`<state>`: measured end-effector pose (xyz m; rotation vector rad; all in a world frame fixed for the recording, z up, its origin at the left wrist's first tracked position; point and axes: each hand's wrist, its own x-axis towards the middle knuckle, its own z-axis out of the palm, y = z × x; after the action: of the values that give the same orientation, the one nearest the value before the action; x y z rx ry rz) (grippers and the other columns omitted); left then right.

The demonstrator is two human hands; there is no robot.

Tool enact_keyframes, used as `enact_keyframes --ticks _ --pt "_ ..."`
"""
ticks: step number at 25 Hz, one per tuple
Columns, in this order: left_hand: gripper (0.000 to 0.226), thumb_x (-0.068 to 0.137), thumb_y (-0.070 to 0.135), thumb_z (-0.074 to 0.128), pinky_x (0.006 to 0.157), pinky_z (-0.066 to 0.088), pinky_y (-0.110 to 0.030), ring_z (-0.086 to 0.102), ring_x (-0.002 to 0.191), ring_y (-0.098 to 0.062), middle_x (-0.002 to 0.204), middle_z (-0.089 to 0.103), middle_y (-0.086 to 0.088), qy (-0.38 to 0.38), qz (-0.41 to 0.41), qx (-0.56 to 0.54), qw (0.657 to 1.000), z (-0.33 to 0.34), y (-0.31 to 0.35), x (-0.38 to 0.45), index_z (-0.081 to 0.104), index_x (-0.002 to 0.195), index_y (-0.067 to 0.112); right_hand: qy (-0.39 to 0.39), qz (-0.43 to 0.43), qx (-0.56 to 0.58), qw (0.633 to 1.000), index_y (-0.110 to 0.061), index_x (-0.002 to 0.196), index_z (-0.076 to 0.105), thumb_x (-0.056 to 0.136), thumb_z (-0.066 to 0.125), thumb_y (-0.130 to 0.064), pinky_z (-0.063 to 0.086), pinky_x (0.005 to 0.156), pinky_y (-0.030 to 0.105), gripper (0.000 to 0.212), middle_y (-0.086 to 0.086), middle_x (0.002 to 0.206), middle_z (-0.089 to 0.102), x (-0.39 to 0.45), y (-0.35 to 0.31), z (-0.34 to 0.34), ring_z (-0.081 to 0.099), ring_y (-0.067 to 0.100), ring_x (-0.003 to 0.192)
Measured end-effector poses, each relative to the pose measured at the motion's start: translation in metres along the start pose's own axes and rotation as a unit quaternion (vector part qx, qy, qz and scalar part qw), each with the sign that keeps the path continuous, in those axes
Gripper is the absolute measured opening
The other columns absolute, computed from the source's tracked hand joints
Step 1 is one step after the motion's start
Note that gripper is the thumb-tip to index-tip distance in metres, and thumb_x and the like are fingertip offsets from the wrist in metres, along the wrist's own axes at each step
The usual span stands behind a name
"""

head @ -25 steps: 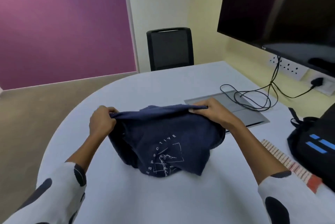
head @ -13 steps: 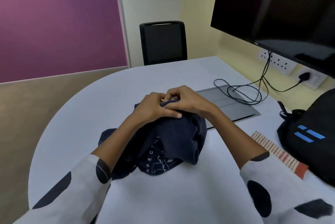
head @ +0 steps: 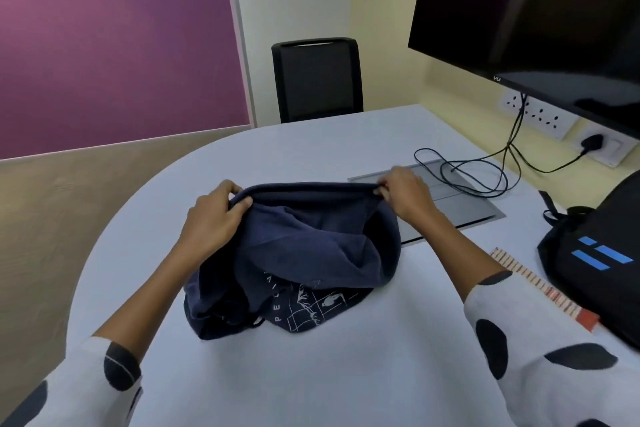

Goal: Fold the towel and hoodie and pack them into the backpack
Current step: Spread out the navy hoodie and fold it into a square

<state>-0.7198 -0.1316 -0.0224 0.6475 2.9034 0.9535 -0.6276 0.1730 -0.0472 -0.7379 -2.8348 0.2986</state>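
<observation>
A navy hoodie (head: 304, 253) with a white printed graphic lies bunched on the white table (head: 311, 374) in front of me. My left hand (head: 214, 219) pinches one end of its ribbed hem. My right hand (head: 405, 191) pinches the other end, and the hem is stretched straight between them, a little above the table. A black backpack (head: 602, 253) with blue stripes stands at the right edge. A striped orange-and-white towel (head: 540, 288) lies flat beside it, partly under the backpack.
A grey floor-box lid (head: 450, 205) is set in the table behind the hoodie, with black cables (head: 478, 170) looped over it. A large dark screen (head: 540, 11) hangs on the right wall above sockets. A black chair (head: 317, 80) stands at the far end.
Half a second ago both hands were together on top of the hoodie. They have moved apart and now hold the hem stretched wide.
</observation>
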Motion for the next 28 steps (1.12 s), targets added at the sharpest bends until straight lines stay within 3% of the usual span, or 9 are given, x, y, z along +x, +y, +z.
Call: enact_keyframes --ticks 4,7,10,15,18,20,23,26,28 --pt "0.029 0.089 0.032 0.057 0.076 0.041 -0.035 0.053 0.097 -0.027 0.117 0.057 -0.007 -0.204 -0.075 0.279 0.935 0.008 -0.021 0.000 0.046 0.111 0.017 0.030 -0.033 0.335 0.941 -0.004 0.093 0.070 0.091 0.051 -0.002 0.059 0.059 0.030 0.020 0.016 0.089 0.066 0.012 -0.065 -0.037 0.068 0.026 0.074" --pt "0.086 0.062 0.052 0.082 0.093 0.047 -0.037 0.056 0.110 -0.021 0.123 0.057 0.003 -0.250 -0.077 -0.015 0.965 0.013 -0.011 0.003 0.041 0.132 0.026 -0.022 -0.144 0.325 0.935 -0.008 0.092 0.074 0.086 0.056 -0.003 0.051 0.084 0.026 0.020 0.005 0.092 0.068 0.001 -0.116 -0.044 0.063 0.017 0.089" --pt "0.071 0.061 0.053 0.081 0.090 0.052 -0.039 0.063 0.104 -0.016 0.113 0.066 0.006 -0.157 -0.055 -0.253 0.953 0.030 0.000 -0.001 0.057 0.123 0.029 -0.164 -0.245 0.333 0.895 -0.017 0.094 0.073 0.086 0.058 -0.004 0.049 0.089 0.022 0.021 0.000 0.099 0.070 -0.015 -0.143 -0.031 0.063 0.012 0.094" --pt "0.018 0.088 0.021 0.058 0.080 0.049 -0.039 0.060 0.094 -0.031 0.098 0.065 -0.006 0.030 -0.198 -0.126 0.972 0.042 -0.036 0.000 0.062 0.105 0.015 -0.298 -0.150 0.395 0.856 -0.014 0.105 0.069 0.083 0.066 -0.006 0.055 0.088 0.031 0.023 0.007 0.095 0.070 -0.022 -0.099 0.023 0.065 0.011 0.091" --pt "0.032 0.089 0.015 0.055 0.074 0.043 -0.041 0.054 0.094 -0.036 0.113 0.059 -0.019 0.042 -0.291 -0.037 0.955 0.044 -0.067 -0.003 0.052 0.120 0.008 -0.333 -0.136 0.233 0.903 -0.014 0.107 0.070 0.082 0.067 -0.006 0.051 0.095 0.034 0.026 0.004 0.101 0.072 -0.039 -0.056 0.074 0.066 0.011 0.094" --pt "0.066 0.085 0.010 0.061 0.091 0.041 -0.049 0.045 0.117 -0.044 0.138 0.039 -0.027 0.025 -0.303 0.066 0.950 0.052 -0.079 -0.008 0.028 0.141 0.003 -0.359 -0.148 0.086 0.917 -0.019 0.120 0.064 0.084 0.066 -0.010 0.048 0.096 0.037 0.037 0.004 0.115 0.067 -0.054 -0.036 0.104 0.062 0.019 0.105" --pt "0.090 0.081 0.000 0.064 0.111 0.019 -0.055 0.013 0.140 -0.044 0.152 0.004 -0.032 0.036 -0.138 0.240 0.960 0.077 -0.081 -0.019 0.006 0.149 0.001 -0.339 -0.243 -0.165 0.894 -0.026 0.135 0.049 0.085 0.064 -0.026 0.040 0.095 0.042 0.053 0.004 0.129 0.051 -0.072 -0.020 0.128 0.046 0.029 0.118" --pt "0.078 0.074 -0.001 0.071 0.115 0.011 -0.051 0.014 0.142 -0.039 0.151 0.018 -0.029 0.055 0.097 0.290 0.951 0.115 -0.063 -0.029 0.034 0.142 -0.001 -0.259 -0.304 -0.256 0.880 -0.021 0.123 0.061 0.088 0.061 -0.036 0.031 0.091 0.039 0.038 0.004 0.122 0.052 -0.081 -0.019 0.125 0.041 0.027 0.115" --pt "0.081 0.071 0.026 0.081 0.116 0.011 -0.047 0.018 0.141 -0.035 0.148 0.031 -0.022 -0.058 0.164 0.252 0.952 0.135 -0.045 -0.035 0.042 0.138 0.000 -0.233 -0.301 -0.210 0.901 -0.021 0.114 0.067 0.087 0.063 -0.039 0.030 0.091 0.036 0.033 0.001 0.117 0.054 -0.081 -0.020 0.115 0.040 0.025 0.114"
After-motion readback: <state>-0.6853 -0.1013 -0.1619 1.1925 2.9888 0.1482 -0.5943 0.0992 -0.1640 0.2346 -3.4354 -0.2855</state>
